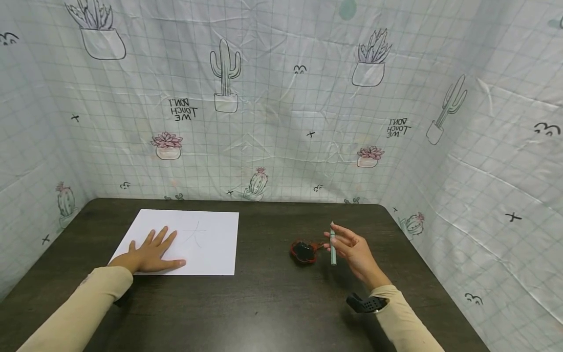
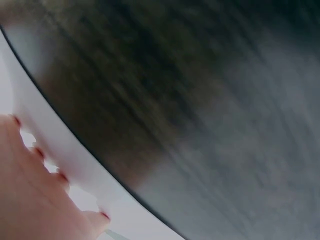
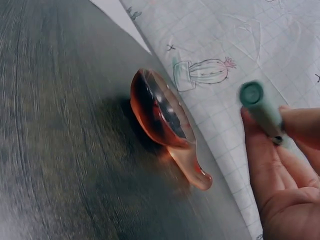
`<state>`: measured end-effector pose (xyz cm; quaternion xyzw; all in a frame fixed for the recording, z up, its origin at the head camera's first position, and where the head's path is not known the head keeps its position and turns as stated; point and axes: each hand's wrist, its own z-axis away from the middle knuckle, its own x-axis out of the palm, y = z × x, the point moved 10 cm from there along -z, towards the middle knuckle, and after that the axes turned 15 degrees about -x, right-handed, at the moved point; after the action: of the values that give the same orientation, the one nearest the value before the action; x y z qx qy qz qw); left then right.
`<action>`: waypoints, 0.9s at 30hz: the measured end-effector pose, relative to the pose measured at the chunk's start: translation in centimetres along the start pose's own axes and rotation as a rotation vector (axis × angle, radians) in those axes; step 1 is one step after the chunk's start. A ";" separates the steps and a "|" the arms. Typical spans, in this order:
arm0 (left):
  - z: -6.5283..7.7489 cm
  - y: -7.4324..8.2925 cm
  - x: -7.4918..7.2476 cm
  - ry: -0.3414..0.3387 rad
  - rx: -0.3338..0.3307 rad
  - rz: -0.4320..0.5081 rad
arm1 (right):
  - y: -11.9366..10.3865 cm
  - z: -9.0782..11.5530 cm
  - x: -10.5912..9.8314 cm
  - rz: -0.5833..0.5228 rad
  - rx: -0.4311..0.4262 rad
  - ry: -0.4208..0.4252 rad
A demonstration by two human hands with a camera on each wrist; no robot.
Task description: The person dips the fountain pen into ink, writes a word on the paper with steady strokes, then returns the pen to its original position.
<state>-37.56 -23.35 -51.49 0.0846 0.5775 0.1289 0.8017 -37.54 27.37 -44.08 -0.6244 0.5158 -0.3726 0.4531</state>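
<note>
A white sheet of paper (image 1: pixel 211 259) lies on the dark table, with thin strokes forming a character on its upper right. My left hand (image 1: pixel 151 256) rests palm down on the sheet's left part, fingers spread. In the left wrist view, that hand (image 2: pixel 37 185) shows beside the paper's edge. My right hand (image 1: pixel 356 252) pinches a slim pale green pen (image 1: pixel 333 249) above the table, blunt end towards me. Just left of it lies a glossy orange-red, dish-like thing with a short handle (image 1: pixel 303 252), dark inside its rim. In the right wrist view, the pen's blunt end (image 3: pixel 251 93) faces the camera.
The dark wooden table (image 1: pixel 264 313) is bounded at the back and both sides by a pale cloth (image 1: pixel 272 98) printed with cacti. A black strap (image 1: pixel 366 303) sits round my right wrist.
</note>
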 end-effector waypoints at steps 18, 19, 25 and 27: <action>1.9 1.4 -1.0 -0.044 -0.016 -0.011 | 1.5 0.4 -1.0 0.591 0.142 -0.104; 2.2 1.6 -1.2 -0.046 -0.014 -0.012 | 1.5 0.4 -1.0 0.614 0.141 -0.104; 2.7 2.2 -1.5 -0.040 -0.002 -0.001 | 1.7 0.4 -0.9 0.689 0.125 -0.126; 2.3 1.9 -1.3 -0.035 -0.004 -0.006 | 1.8 0.4 -0.9 0.702 0.124 -0.137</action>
<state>-35.96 -21.94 -49.09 0.0834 0.5635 0.1261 0.8122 -37.91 28.19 -45.91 -0.4041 0.6436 -0.1824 0.6239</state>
